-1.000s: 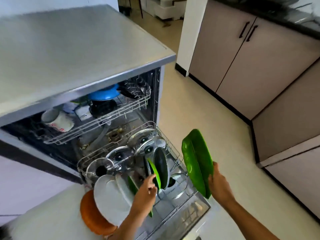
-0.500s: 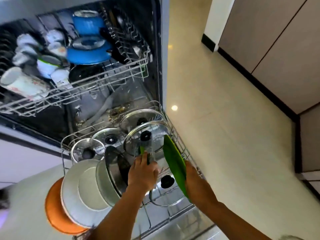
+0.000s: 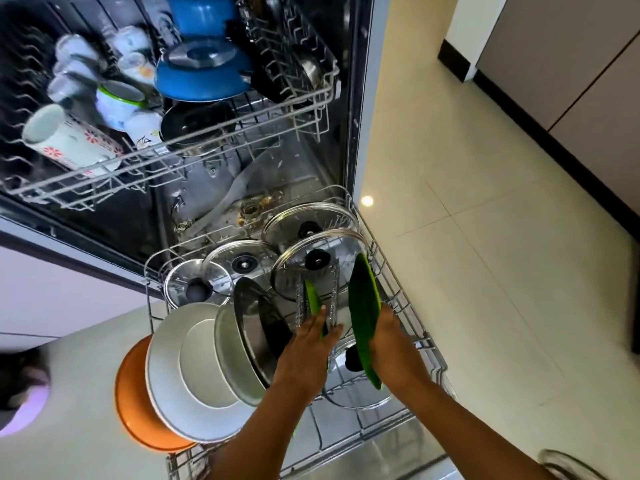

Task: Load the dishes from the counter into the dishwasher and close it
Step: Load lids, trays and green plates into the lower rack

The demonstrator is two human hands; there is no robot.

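Observation:
The dishwasher stands open with its lower rack (image 3: 408, 296) pulled out. My right hand (image 3: 394, 344) grips a large green plate (image 3: 362, 313), held on edge low in the right side of that rack. My left hand (image 3: 308, 351) holds a smaller green plate (image 3: 313, 301) upright just left of it. Glass lids (image 3: 311, 268) stand behind both plates. White plates (image 3: 194, 368), a steel plate (image 3: 249, 334) and an orange plate (image 3: 135, 403) lean at the rack's left.
The upper rack (image 3: 242, 133) carries a blue pot (image 3: 204, 71), mugs (image 3: 69, 140) and a black pan. Another glass lid (image 3: 356, 393) lies flat in the lower rack under my hands. Tiled floor (image 3: 467, 271) and cabinets lie to the right.
My right hand has brought the large green plate from beside the rack down into it. The view dropped from the counter top toward the racks. My left hand stayed on the smaller green plate.

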